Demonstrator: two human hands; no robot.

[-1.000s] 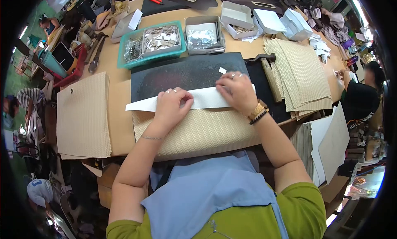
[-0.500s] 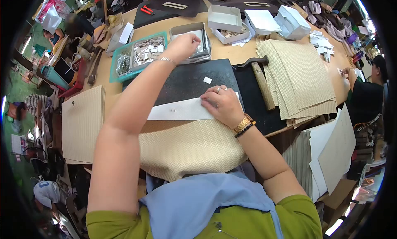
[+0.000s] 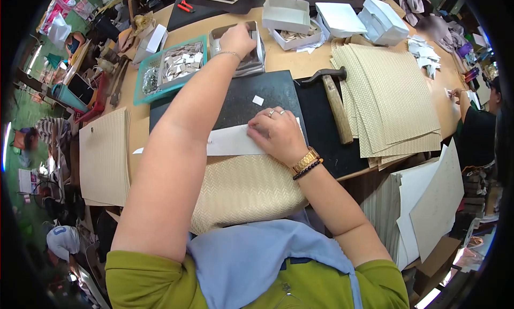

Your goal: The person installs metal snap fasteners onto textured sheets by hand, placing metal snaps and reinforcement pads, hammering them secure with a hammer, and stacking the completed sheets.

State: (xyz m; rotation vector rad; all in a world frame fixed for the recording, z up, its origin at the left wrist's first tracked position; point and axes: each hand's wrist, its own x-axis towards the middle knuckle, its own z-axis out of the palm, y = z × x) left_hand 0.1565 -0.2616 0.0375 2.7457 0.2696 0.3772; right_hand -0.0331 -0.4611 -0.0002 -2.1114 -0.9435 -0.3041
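L: stack of tan sheets [image 3: 104, 156], rect., finely textured, on bench [image 3: 139, 119]. Next, teal plastic tray [image 3: 152, 96] w/ small pale pcs. L hand [image 3: 239, 40] is in greyish box [image 3: 260, 49], fingertips hidden; can't tell if pinching. Ctr: dark slab [image 3: 267, 87], mottled, w/ small white sq. [image 3: 258, 100]. White strip [image 3: 233, 140], long, flat, matte, lies along far edge of cream herringbone-weave piece [image 3: 251, 188], partly behind L arm. R hand [image 3: 276, 135]: fingers curled, touching strip; pinch unclear. R: hammer [image 3: 332, 97], wood handle; stacked woven sheets [image 3: 388, 100].
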